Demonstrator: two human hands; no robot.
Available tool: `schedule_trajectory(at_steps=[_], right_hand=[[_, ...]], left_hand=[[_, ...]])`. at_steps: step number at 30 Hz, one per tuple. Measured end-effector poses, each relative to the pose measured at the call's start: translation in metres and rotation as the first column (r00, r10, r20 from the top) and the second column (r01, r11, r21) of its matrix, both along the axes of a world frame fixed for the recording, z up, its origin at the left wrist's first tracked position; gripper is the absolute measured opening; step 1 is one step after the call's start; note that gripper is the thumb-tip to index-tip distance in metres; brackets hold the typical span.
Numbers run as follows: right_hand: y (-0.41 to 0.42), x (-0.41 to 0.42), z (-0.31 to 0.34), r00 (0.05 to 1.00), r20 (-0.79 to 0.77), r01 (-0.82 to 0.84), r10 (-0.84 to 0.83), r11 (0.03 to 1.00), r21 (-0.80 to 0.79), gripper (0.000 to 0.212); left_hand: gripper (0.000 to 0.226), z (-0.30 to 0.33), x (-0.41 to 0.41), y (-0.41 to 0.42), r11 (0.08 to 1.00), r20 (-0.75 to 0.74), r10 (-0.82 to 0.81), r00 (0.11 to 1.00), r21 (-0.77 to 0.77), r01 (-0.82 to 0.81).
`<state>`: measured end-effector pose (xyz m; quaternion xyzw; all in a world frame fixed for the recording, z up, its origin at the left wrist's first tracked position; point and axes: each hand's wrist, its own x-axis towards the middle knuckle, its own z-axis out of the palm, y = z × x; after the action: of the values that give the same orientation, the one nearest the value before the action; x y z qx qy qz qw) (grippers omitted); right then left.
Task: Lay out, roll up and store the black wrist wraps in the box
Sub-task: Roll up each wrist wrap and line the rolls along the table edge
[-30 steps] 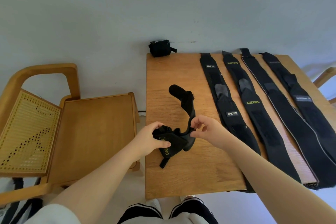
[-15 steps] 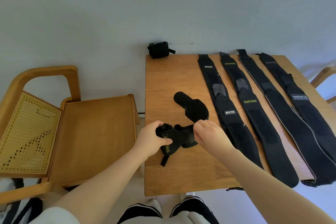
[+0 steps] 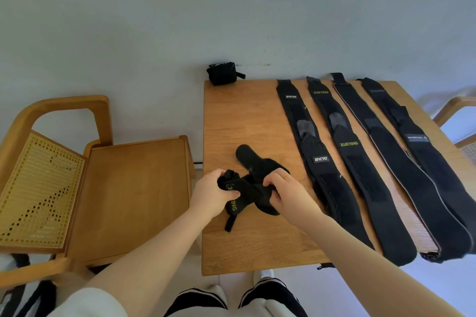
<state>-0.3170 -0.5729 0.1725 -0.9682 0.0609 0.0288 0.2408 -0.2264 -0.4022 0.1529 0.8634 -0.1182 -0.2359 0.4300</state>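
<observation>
Wrap's free end (image 3: 253, 159) now lowered onto table (image 3: 257, 247), both hands (image 3: 210, 194) gripping it

Your two bare forearms are reaching forward from the bottom of the view and converging toward the middle. Your left hand (image 3: 210, 193) is curling its fingers and thumb around one end of the black wrist wrap (image 3: 247, 188), knuckles turned up. Your right hand (image 3: 286, 192) is pinching the other part of the same wrap, fingers bent downward, a thin ring showing on one finger. Both wrists are sitting level and close together.
</observation>
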Motion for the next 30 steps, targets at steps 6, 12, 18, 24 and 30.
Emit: schedule_trajectory(at_steps=[6, 12, 18, 24, 30], right_hand=[[0.007, 0.0, 0.008, 1.0, -0.012, -0.028, 0.028, 1.0, 0.007, 0.049], [0.013, -0.003, 0.002, 0.997, 0.078, 0.033, -0.025, 0.995, -0.093, 0.019], [0.013, 0.004, 0.0, 1.0, -0.003, 0.029, -0.03, 0.991, -0.13, 0.031], [0.013, 0.007, 0.003, 0.984, -0.18, -0.051, 0.007, 0.97, -0.238, 0.057], [0.007, 0.002, -0.001, 0.981, -0.082, 0.174, -0.173, 0.985, -0.002, 0.024]], left_hand=[[0.05, 0.001, -0.002, -0.001, 1.0, 0.025, -0.001, 1.0, 0.013, 0.001], [0.05, 0.0, -0.003, 0.001, 1.0, 0.03, 0.003, 1.0, 0.006, -0.003], [0.056, -0.002, -0.003, -0.001, 0.999, 0.046, -0.003, 0.999, 0.043, 0.001], [0.048, 0.001, -0.006, -0.008, 0.993, 0.114, -0.073, 0.991, 0.1, 0.061], [0.053, 0.0, -0.003, -0.001, 0.998, 0.073, -0.041, 0.996, 0.057, 0.037]])
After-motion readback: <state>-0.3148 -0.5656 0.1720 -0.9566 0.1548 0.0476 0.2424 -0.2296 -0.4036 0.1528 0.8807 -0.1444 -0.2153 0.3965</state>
